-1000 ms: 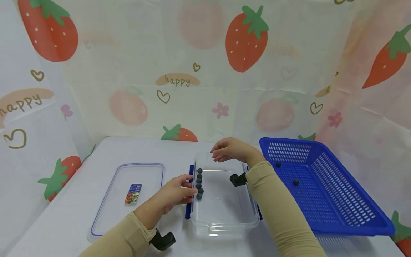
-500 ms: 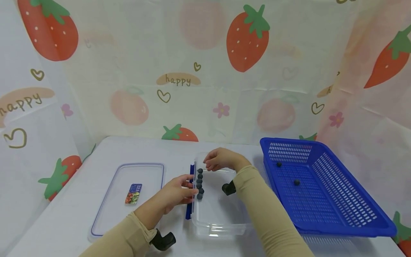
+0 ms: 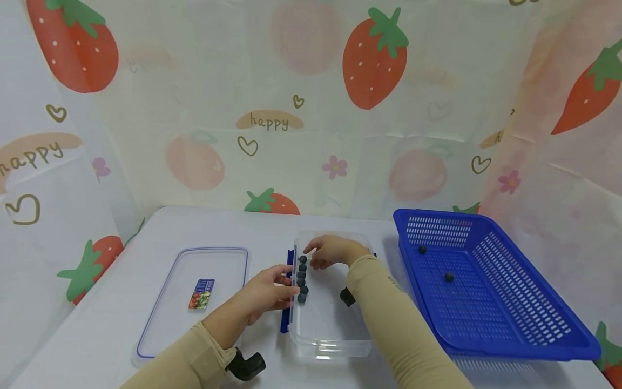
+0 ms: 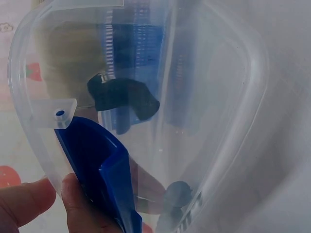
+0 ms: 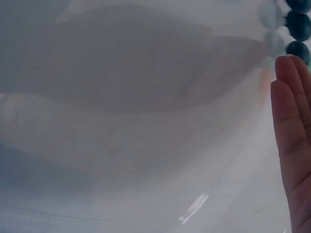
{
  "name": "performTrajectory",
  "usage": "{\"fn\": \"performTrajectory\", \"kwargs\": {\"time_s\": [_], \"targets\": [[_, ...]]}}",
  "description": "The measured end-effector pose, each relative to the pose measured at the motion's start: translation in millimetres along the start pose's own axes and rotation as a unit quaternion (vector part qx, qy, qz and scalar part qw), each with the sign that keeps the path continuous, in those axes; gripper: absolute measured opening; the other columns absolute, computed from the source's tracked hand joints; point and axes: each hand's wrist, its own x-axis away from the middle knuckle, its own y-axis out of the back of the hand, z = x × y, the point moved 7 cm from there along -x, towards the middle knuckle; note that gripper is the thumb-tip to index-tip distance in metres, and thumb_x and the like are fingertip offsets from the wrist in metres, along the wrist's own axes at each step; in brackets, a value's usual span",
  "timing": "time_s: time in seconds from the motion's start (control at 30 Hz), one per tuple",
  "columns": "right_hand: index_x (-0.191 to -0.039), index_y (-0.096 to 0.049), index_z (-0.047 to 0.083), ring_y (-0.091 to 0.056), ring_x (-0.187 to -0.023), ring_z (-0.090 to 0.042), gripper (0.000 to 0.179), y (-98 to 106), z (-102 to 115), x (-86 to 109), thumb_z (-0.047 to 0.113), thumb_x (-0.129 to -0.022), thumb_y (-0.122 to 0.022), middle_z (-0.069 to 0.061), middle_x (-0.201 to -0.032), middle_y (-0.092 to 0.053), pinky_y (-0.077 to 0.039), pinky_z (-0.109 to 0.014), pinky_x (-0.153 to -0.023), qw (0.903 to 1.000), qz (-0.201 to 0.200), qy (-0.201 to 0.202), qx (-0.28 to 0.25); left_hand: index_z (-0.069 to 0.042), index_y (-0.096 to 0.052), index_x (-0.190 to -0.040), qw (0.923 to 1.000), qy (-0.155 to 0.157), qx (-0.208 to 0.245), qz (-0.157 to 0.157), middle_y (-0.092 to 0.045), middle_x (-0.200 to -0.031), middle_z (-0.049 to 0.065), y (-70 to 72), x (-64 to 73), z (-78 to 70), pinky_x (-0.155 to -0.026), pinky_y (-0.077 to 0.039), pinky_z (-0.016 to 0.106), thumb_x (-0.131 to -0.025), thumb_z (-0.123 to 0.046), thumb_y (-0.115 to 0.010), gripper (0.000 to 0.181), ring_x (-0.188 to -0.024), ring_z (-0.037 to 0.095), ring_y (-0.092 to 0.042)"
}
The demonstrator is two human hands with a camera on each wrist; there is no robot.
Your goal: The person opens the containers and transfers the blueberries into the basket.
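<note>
A clear plastic box (image 3: 335, 346) stands mid-table, a blue latch (image 3: 284, 320) hanging on its left side. Along its left inner wall runs a row of several small dark balls (image 3: 302, 275). My left hand (image 3: 259, 294) grips that left wall, thumb over the rim; the left wrist view shows fingers beside the blue latch (image 4: 104, 170). Inside the box's far left part is my right hand (image 3: 335, 250), holding nothing visible. Its fingers (image 5: 289, 126) are nearly straight in the right wrist view, their tips right at the end ball (image 5: 297, 50) of the row.
Right of the box is a blue slotted basket (image 3: 495, 324) with two dark balls (image 3: 449, 276) in it. On the left lies a clear lid (image 3: 162, 319) with a blue seal and a fruit-picture label (image 3: 201, 294). A printed cloth (image 3: 311, 135) hangs behind the table.
My right hand has moved left and down into the box, from above its far side to the end of the ball row. The left hand and the balls stay in place.
</note>
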Motion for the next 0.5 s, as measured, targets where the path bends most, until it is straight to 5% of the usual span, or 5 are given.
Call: {"fn": "performTrajectory", "kwargs": {"time_s": [0.3, 0.5], "targets": [[-0.117, -0.061, 0.010, -0.062, -0.086, -0.024, 0.030, -5.1, -1.6, 0.1, 0.004, -0.089, -0.051, -0.013, -0.093, -0.064, -0.052, -0.033, -0.081, 0.9996, 0.012, -0.004, 0.024, -0.008, -0.038, -0.137, 1.0000, -0.002, -0.004, 0.002, -0.046, -0.112, 0.016, -0.6, -0.3, 0.3, -0.073, -0.055, 0.031, -0.083, -0.010, -0.066, 0.061, -0.086, 0.024, -0.061], [-0.105, -0.064, 0.007, -0.063, -0.081, -0.022, 0.020, 2.8, -6.1, -0.3, 0.008, -0.092, -0.048, -0.012, -0.089, -0.064, -0.054, -0.031, -0.076, 0.9989, -0.013, -0.016, 0.043, -0.008, -0.038, -0.137, 1.0000, 0.000, -0.007, -0.003, -0.047, -0.112, 0.016, 0.1, -0.5, 0.2, -0.073, -0.055, 0.031, -0.083, -0.010, -0.066, 0.061, -0.086, 0.023, -0.061]]}}
